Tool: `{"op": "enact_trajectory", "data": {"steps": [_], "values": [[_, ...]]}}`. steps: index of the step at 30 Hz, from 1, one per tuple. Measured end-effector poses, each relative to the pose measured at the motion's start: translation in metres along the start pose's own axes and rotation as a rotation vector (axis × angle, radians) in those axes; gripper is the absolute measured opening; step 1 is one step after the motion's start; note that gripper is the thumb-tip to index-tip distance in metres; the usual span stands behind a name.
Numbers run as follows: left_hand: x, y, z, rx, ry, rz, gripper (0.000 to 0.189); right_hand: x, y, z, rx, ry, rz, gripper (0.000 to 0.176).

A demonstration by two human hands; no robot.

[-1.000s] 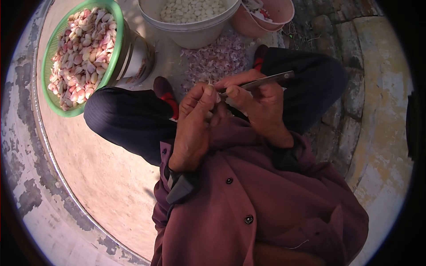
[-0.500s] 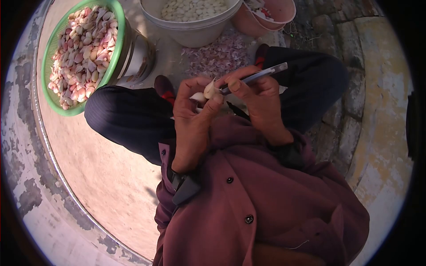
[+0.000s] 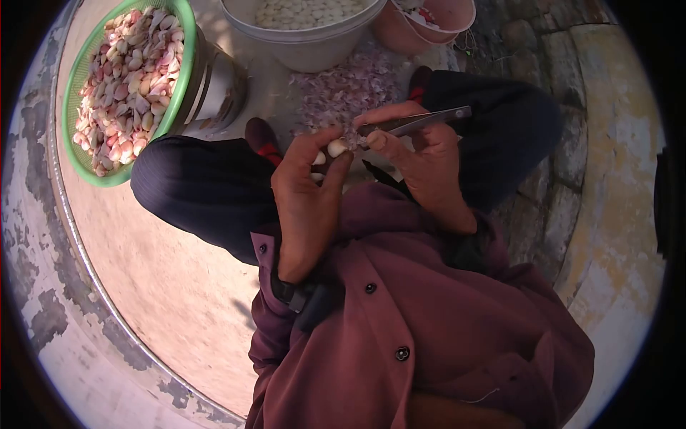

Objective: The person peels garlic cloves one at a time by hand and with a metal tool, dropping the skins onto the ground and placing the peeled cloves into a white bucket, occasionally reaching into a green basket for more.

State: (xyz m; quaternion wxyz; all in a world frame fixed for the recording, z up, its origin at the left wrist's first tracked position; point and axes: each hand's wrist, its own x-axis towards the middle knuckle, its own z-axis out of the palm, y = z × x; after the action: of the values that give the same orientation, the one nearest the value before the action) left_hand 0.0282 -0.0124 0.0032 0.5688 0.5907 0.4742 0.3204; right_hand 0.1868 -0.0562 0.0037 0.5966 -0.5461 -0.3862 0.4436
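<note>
My left hand (image 3: 311,193) is closed around several garlic cloves, with a pale clove (image 3: 336,148) pinched between thumb and forefinger. More cloves (image 3: 319,158) show inside its curled fingers. My right hand (image 3: 429,161) grips a knife (image 3: 421,121), its metal end pointing right. The right thumb and fingers are close beside the pinched clove, where a bit of pinkish skin (image 3: 355,137) shows. Both hands are above my lap.
A green basket (image 3: 187,71) of unpeeled cloves stands at upper left, against a bucket (image 3: 223,89). A white bucket (image 3: 307,50) of peeled cloves is at top centre, a pink bowl (image 3: 407,32) right of it. Garlic skins (image 3: 343,93) cover the ground between my feet.
The pinched clove's pointed, skin-covered tip no longer shows. My right hand has shifted slightly right, and the knife has turned to a flatter angle.
</note>
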Motion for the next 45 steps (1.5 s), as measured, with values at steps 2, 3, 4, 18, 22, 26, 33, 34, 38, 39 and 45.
{"op": "enact_trajectory", "data": {"steps": [2,3,4,18,22,26,33,34,38,39,45], "values": [[0.000,-0.001,0.001,0.087,-0.012,0.074,0.028,-0.002,-0.008,0.010,-0.015,-0.057,-0.050,0.016],[0.000,0.002,0.001,0.089,-0.012,0.074,0.028,-0.002,-0.009,0.011,-0.013,-0.057,-0.050,0.016],[0.001,0.008,0.001,0.203,-0.007,0.168,0.029,-0.002,-0.010,0.012,-0.031,-0.066,-0.049,0.016],[0.003,0.004,0.004,-0.168,-0.145,-0.019,0.032,0.002,0.001,0.002,0.515,0.058,0.280,0.017],[0.000,0.006,0.004,-0.385,-0.112,-0.232,0.038,-0.001,0.002,0.010,0.267,0.070,0.093,0.014],[-0.001,0.007,0.002,-0.554,-0.078,-0.275,0.026,-0.003,0.004,0.015,0.187,0.003,-0.019,0.012],[-0.002,-0.001,-0.007,-0.748,-0.097,-0.364,0.015,0.017,0.028,-0.014,0.156,0.212,-0.046,0.012],[-0.001,-0.003,-0.010,-0.818,-0.117,-0.391,0.018,0.019,0.031,-0.021,0.096,0.251,-0.031,0.013],[0.003,-0.006,-0.013,-0.908,-0.166,-0.412,0.023,0.012,0.017,-0.019,0.002,0.151,0.066,0.016],[0.004,-0.005,-0.011,-0.908,-0.171,-0.413,0.023,0.008,0.016,-0.015,0.001,0.155,0.065,0.016],[0.036,0.023,-0.015,-0.785,-0.153,-0.263,0.027,0.001,0.026,-0.004,0.159,-0.009,0.108,0.014]]}}
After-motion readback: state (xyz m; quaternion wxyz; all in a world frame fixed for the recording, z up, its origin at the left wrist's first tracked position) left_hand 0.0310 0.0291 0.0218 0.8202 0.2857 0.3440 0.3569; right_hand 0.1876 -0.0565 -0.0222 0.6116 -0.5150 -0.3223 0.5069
